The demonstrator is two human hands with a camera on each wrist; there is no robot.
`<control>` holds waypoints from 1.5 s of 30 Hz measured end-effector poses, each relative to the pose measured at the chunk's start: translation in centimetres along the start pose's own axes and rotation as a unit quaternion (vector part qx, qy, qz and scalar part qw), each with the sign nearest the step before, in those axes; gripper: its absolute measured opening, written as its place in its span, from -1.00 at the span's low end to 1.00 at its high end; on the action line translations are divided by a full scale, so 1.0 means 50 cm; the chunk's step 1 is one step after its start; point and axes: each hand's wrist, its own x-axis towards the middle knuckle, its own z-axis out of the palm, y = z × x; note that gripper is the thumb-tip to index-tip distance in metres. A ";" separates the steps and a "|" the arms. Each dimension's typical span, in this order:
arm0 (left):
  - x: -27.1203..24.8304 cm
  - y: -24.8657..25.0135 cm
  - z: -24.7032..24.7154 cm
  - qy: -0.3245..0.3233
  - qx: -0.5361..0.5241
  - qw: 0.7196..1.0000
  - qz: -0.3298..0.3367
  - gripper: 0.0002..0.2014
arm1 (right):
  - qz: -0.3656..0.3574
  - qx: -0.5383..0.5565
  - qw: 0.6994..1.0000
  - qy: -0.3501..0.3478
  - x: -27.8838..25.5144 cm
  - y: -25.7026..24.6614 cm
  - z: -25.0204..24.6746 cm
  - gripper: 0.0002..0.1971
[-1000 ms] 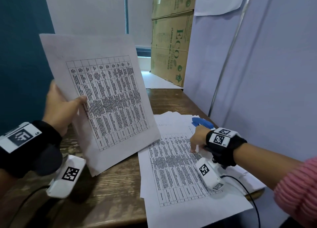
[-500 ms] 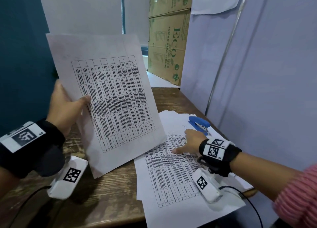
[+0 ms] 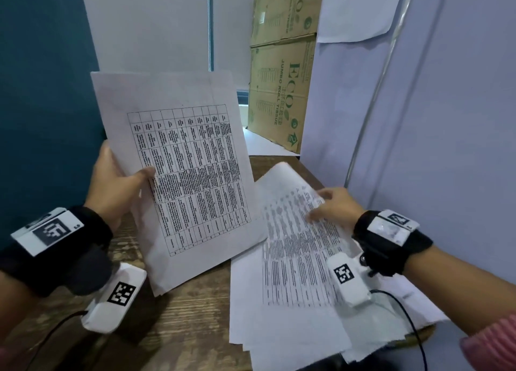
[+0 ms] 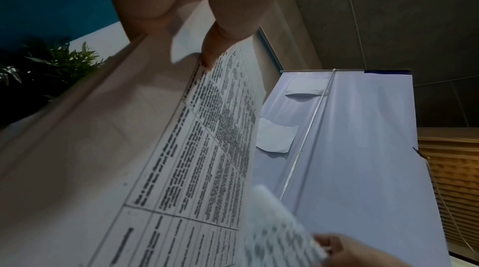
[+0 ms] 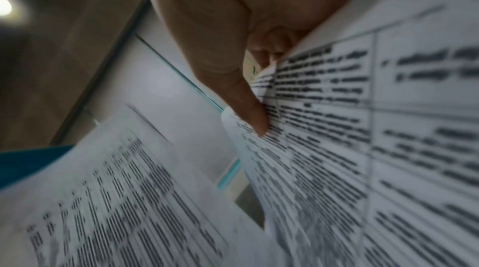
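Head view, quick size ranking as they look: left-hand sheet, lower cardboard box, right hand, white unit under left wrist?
1. the sheet gripped by the left hand
2. the lower cardboard box, though farther back
3. the white wrist unit and the right hand pinching the pile's top sheet: too alike to rank

White sheet (image 3: pixel 181 180) with black printed table; brown wood-grain table (image 3: pixel 190 314); teal wall (image 3: pixel 42 91); tan cardboard boxes (image 3: pixel 279 91).
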 end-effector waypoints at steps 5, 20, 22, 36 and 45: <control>0.000 0.005 0.007 -0.014 -0.014 1.000 -0.004 -0.40 | -0.190 0.106 0.970 0.110 -0.006 -0.090 -0.086 -0.61; -0.006 0.029 0.043 -0.054 -0.008 0.999 0.002 -0.43 | -0.248 0.307 0.916 -0.079 -0.060 -0.169 -0.097 -0.60; -0.010 0.034 0.048 -0.079 -0.019 0.997 -0.002 -0.43 | -0.222 0.244 0.941 -0.074 -0.036 -0.154 -0.056 -0.50; -0.016 0.054 0.075 -0.133 -0.134 0.981 -0.041 -0.55 | -0.157 0.268 0.949 0.051 0.029 -0.170 0.046 0.15; 0.019 0.126 0.112 -0.059 0.038 0.979 0.189 -0.60 | -0.243 0.263 0.924 0.131 0.009 -0.217 0.022 -0.13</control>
